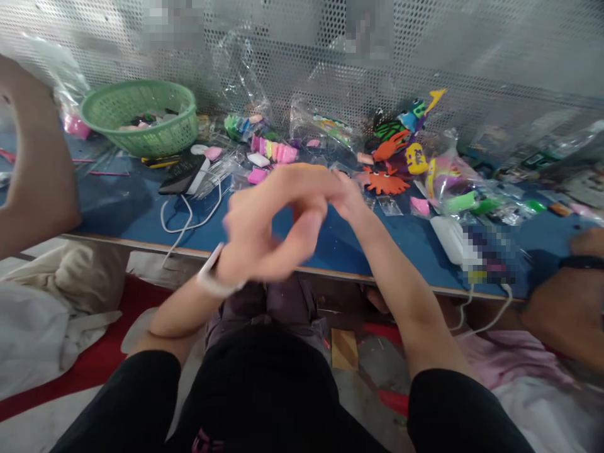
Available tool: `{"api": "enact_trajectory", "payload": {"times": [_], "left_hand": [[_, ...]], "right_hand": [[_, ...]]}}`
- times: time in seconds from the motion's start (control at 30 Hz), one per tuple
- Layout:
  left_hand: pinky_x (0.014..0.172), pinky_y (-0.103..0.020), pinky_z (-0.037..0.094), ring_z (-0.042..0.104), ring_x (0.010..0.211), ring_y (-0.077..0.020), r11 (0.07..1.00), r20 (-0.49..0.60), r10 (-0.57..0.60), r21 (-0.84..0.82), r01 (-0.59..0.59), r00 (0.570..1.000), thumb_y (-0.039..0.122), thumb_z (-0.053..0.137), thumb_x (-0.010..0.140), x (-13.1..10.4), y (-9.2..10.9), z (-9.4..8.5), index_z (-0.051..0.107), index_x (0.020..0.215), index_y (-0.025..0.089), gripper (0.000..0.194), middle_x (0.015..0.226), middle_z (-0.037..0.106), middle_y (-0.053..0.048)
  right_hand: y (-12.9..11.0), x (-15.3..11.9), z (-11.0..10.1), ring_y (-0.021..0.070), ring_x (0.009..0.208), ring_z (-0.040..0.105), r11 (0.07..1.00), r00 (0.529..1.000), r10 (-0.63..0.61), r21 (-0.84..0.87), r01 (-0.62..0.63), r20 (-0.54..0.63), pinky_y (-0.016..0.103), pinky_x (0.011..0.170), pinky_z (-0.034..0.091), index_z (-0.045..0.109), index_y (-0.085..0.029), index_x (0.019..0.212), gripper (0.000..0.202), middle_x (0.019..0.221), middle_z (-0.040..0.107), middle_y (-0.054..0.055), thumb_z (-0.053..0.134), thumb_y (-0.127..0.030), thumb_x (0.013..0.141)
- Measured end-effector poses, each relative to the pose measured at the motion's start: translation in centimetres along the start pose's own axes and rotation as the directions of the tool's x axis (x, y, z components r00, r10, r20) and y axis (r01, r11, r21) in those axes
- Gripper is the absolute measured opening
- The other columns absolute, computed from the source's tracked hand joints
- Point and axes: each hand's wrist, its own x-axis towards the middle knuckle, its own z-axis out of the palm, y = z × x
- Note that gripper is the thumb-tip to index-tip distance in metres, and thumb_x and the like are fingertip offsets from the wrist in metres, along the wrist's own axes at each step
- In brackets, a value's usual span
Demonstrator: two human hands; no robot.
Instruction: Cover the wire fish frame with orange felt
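Note:
My left hand (271, 223), smeared by motion and wearing a pale wristband (218, 277), is raised above the table's front edge. Its fingers curl over toward my right hand (346, 194), and a gap shows inside the curve of thumb and fingers. The two hands meet at the fingertips. A thin orange strip (309, 166) shows along the upper edge of the left fingers; what it belongs to is hidden. Most of the right fingers are covered by the left ones. Beyond the hands lie pink clay pieces (285, 153) and an orange crab figure (387, 182).
On the blue table (125, 211) stand a green basket (155, 138) and a black phone (182, 176) with a white cable. Colourful figures, plastic wrappers (323, 123) and a white box-shaped device (448, 239) lie right. Other people's arms are at the left (35, 151) and right (566, 302).

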Motion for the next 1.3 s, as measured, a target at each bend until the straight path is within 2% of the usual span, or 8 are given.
{"api": "enact_trajectory", "payload": {"times": [0.13, 0.23, 0.3, 0.4, 0.6, 0.93, 1.13, 1.3], "left_hand": [[0.14, -0.075, 0.045, 0.057, 0.166, -0.0478, 0.974, 0.181, -0.034, 0.225, -0.008, 0.983, 0.048, 0.06, 0.113, 7.9, -11.3, 6.4, 0.065, 0.164, 0.026, 0.056, 0.168, 0.065, -0.019], [0.141, -0.077, 0.039, 0.051, 0.169, -0.0549, 0.955, 0.294, -0.048, 0.292, -0.042, 0.955, 0.053, 0.074, 0.107, 10.4, -17.5, 9.6, 0.06, 0.173, 0.021, 0.075, 0.181, 0.054, -0.025], [0.137, -0.076, 0.042, 0.058, 0.162, -0.0556, 0.945, 0.334, -0.065, 0.324, -0.05, 0.94, 0.056, 0.071, 0.108, 10.6, -19.4, 10.7, 0.062, 0.173, 0.019, 0.075, 0.178, 0.058, -0.026], [0.13, -0.072, 0.047, 0.067, 0.15, -0.0544, 0.926, 0.317, -0.094, 0.377, -0.034, 0.944, 0.062, 0.063, 0.113, 9.8, -20.0, 11.1, 0.062, 0.174, 0.016, 0.076, 0.168, 0.066, -0.028], [0.113, -0.059, 0.057, 0.076, 0.135, -0.0493, 0.86, 0.342, -0.148, 0.508, -0.05, 0.928, 0.065, 0.058, 0.119, 8.7, -18.4, 10.0, 0.063, 0.171, 0.016, 0.072, 0.156, 0.074, -0.026], [0.1, -0.048, 0.057, 0.08, 0.129, -0.0422, 0.807, 0.377, -0.139, 0.58, -0.116, 0.916, 0.069, 0.045, 0.124, 8.3, -17.3, 9.4, 0.062, 0.173, 0.017, 0.073, 0.153, 0.078, -0.022], [0.107, -0.052, 0.059, 0.075, 0.142, -0.0452, 0.817, 0.336, -0.105, 0.566, -0.112, 0.936, 0.069, 0.057, 0.12, 8.1, -18.2, 9.5, 0.055, 0.18, 0.018, 0.079, 0.173, 0.067, -0.022], [0.107, -0.05, 0.059, 0.074, 0.145, -0.045, 0.843, 0.339, -0.103, 0.528, -0.098, 0.935, 0.071, 0.074, 0.111, 8.1, -18.7, 9.6, 0.051, 0.183, 0.018, 0.092, 0.176, 0.064, -0.023]], "right_hand": [[0.2, 0.1, 0.1, 0.0224, 0.073, 0.068, 0.999, 0.999, -0.032, 0.012, 0.033, -0.04, 0.038, 0.072, 0.056, 0.069, -0.027, 0.085, 0.048, 0.081, 0.075, 0.004, 0.067, -0.065, 0.114], [0.2, 0.0, 0.2, 0.022, 0.073, 0.07, 0.997, 0.996, -0.073, -0.014, 0.072, -0.056, 0.037, 0.071, 0.055, 0.069, -0.026, 0.085, 0.055, 0.08, 0.074, 0.004, 0.071, -0.076, 0.109], [0.3, 0.0, 0.3, 0.0219, 0.072, 0.07, 0.994, 0.994, -0.1, -0.049, 0.097, -0.051, 0.037, 0.071, 0.054, 0.069, -0.026, 0.086, 0.058, 0.078, 0.072, 0.004, 0.073, -0.081, 0.106], [0.7, 0.1, 0.2, 0.0234, 0.073, 0.072, 0.987, 0.99, -0.137, -0.087, 0.133, -0.038, 0.038, 0.071, 0.052, 0.07, -0.026, 0.088, 0.059, 0.077, 0.071, 0.004, 0.074, -0.083, 0.102], [1.2, 0.2, 0.5, 0.0238, 0.066, 0.069, 0.982, 0.989, -0.141, -0.135, 0.133, -0.048, 0.037, 0.065, 0.051, 0.068, -0.027, 0.082, 0.049, 0.067, 0.068, 0.003, 0.077, -0.069, 0.103], [0.2, -0.7, 1.0, 0.0218, 0.056, 0.062, 0.973, 0.986, -0.152, -0.189, 0.136, -0.074, 0.035, 0.059, 0.05, 0.069, -0.026, 0.076, 0.042, 0.06, 0.068, 0.002, 0.075, -0.055, 0.106], [0.1, -0.8, 0.8, 0.0187, 0.051, 0.06, 0.984, 0.99, -0.103, -0.153, 0.087, -0.097, 0.032, 0.056, 0.052, 0.065, -0.026, 0.073, 0.047, 0.061, 0.068, 0.002, 0.077, -0.053, 0.109], [-0.4, -0.2, 0.3, 0.015, 0.05, 0.06, 0.996, 0.982, -0.058, -0.084, 0.043, -0.182, 0.027, 0.052, 0.05, 0.064, -0.023, 0.071, 0.051, 0.063, 0.07, 0.003, 0.062, -0.039, 0.12]]}}
